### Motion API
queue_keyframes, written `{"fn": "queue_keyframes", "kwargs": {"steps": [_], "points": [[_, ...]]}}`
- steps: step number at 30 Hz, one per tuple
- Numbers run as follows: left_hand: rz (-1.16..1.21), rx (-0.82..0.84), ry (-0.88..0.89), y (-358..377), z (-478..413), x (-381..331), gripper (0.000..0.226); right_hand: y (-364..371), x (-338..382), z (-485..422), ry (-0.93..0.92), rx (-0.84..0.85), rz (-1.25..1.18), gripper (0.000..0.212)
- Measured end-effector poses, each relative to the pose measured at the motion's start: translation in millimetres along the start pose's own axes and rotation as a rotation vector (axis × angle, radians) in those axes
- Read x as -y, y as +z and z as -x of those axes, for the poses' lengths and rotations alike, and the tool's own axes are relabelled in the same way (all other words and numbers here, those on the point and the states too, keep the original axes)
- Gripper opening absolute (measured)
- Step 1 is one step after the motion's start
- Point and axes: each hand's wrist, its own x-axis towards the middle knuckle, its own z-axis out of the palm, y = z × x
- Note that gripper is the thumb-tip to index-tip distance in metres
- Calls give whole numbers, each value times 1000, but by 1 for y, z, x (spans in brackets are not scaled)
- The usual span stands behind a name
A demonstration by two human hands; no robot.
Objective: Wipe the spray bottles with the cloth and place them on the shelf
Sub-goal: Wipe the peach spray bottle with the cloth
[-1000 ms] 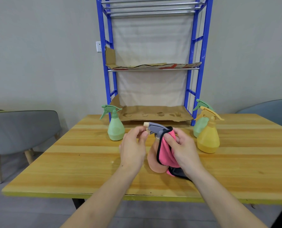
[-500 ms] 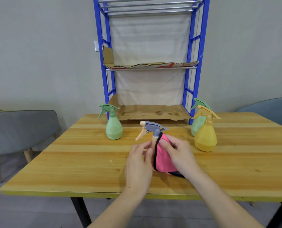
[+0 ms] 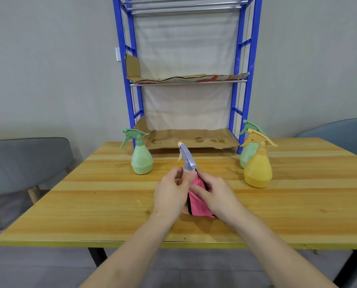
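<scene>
Both my hands on the peach spray bottle, cloth wrapped round it, mid-table.

The wooden table [image 3: 90, 204] runs across in front of me, with the blue shelf [image 3: 185, 83] standing at its far edge, brown cardboard [image 3: 194, 140] lining its lowest tier. A grey chair [image 3: 27, 159] sits off to the left. A green bottle [image 3: 142, 159] stands near the shelf's left foot; a yellow bottle [image 3: 257, 169] stands on the right, with a second green bottle [image 3: 247, 154] just behind it. The peach bottle [image 3: 187, 157] stands upright on the table between my hands, its grey trigger head pointing away from me. My left hand [image 3: 171, 192] curls round its neck. My right hand [image 3: 215, 194] grips the pink cloth [image 3: 198, 206] and presses it against the bottle's body.
</scene>
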Motion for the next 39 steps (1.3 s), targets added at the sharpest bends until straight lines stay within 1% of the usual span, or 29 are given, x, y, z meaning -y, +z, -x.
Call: {"fn": "queue_keyframes", "kwargs": {"steps": [3,8,11,13,15,17,20,22,24,26,28,30,33,36,37,39], "points": [[38,51,22,-5,-6,2,26,-3,-9,5,25,35,54,50],[-190,20,100,-8,-11,6,27,-13,-17,11,47,147,230,54],[-191,-19,103,-7,-10,4,17,-9,-8,8,31,103,211,57],[-134,-15,93,-8,-8,3,21,0,2,5,0,37,143,57],[-125,25,118,-9,-9,4,20,6,7,5,-11,-3,108,59],[-156,57,139,-12,-13,4,22,5,4,6,-18,17,126,58],[-197,77,130,-14,-17,5,25,-3,-10,9,24,97,264,48],[-143,83,116,-12,-15,4,25,-6,-14,13,51,163,339,44],[-61,79,92,-10,-12,4,25,-7,-15,14,63,181,354,43],[-10,71,73,-7,-10,3,25,-7,-12,12,46,148,327,50],[39,60,68,-2,-8,3,20,-2,-5,11,15,89,242,61],[69,53,76,4,-8,1,20,4,1,10,-1,36,194,63],[85,45,88,8,-7,-1,27,5,1,9,-6,16,206,54],[62,27,83,9,-9,-1,17,-1,-4,13,49,73,273,38],[83,18,57,9,-9,-3,15,-3,-4,14,61,112,316,34],[210,-3,-59,7,-10,-7,22,-9,-1,16,84,204,378,30]]}}
